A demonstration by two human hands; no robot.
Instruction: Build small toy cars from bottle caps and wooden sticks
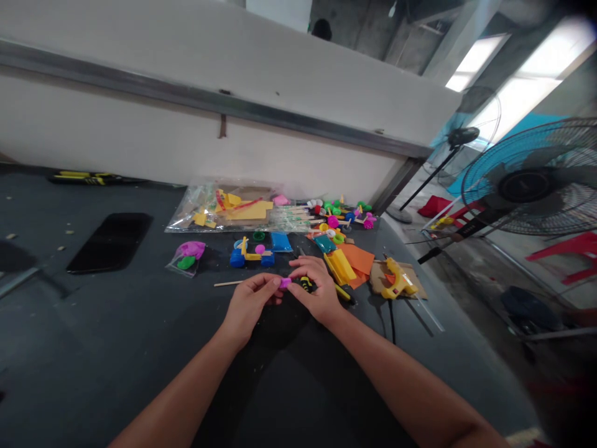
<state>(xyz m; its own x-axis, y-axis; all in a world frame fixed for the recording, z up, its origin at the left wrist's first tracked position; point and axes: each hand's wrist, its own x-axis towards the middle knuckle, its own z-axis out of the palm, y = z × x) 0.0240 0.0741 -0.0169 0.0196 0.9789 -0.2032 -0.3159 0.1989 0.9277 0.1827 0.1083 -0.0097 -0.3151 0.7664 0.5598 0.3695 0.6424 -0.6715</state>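
Note:
A small piece of purple modelling clay [285, 284] is pinched between the thumb and fingers of my left hand [254, 302]. From the other side, my right hand [318, 291] also grips the clay with thumb and forefinger, its other fingers bent above. A thin wooden stick [228, 284] lies left of my left hand. Just beyond my hands stands a small blue and yellow clay model [252, 255] with a purple ball on it. A black and yellow tool [306, 283] lies partly hidden behind my right hand.
A yellow glue gun [398, 281] rests on cardboard at the right, its cord hanging toward me. Orange sheets [359, 261], a plastic bag of yellow parts [247, 211] and several coloured clay pieces lie farther back. At the left are a black phone [111, 242] and bagged clay [189, 255].

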